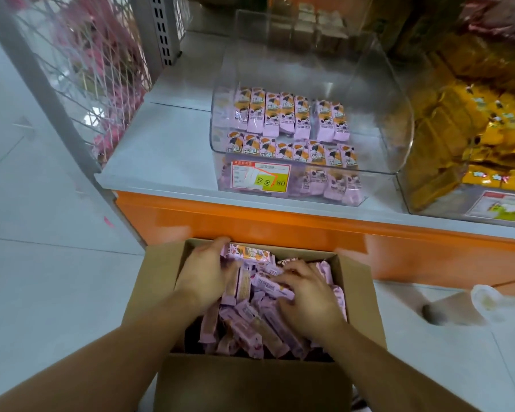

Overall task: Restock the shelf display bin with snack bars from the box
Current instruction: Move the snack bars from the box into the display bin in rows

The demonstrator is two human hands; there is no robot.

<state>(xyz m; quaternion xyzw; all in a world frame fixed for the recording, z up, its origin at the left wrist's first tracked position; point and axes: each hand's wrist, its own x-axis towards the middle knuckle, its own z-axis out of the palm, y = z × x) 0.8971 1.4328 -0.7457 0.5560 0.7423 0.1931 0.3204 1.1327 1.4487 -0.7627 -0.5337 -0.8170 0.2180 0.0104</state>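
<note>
An open cardboard box [158,272] sits on the floor below the shelf, full of purple-wrapped snack bars [250,325]. Both my hands are inside it. My left hand [208,269] grips a bunch of bars standing on edge at the box's far left. My right hand [306,295] lies over bars at the right, fingers curled round one of them. On the shelf above stands the clear display bin [378,120], its lid raised, with two rows of the same purple bars [289,114] inside and a price label [260,176] on its front.
The white shelf top [161,144] has an orange front panel [280,230] right behind the box. A second clear bin of yellow packs [470,150] stands to the right. A wire rack with pink items [101,69] is at the left. A white object [488,298] lies on the floor at right.
</note>
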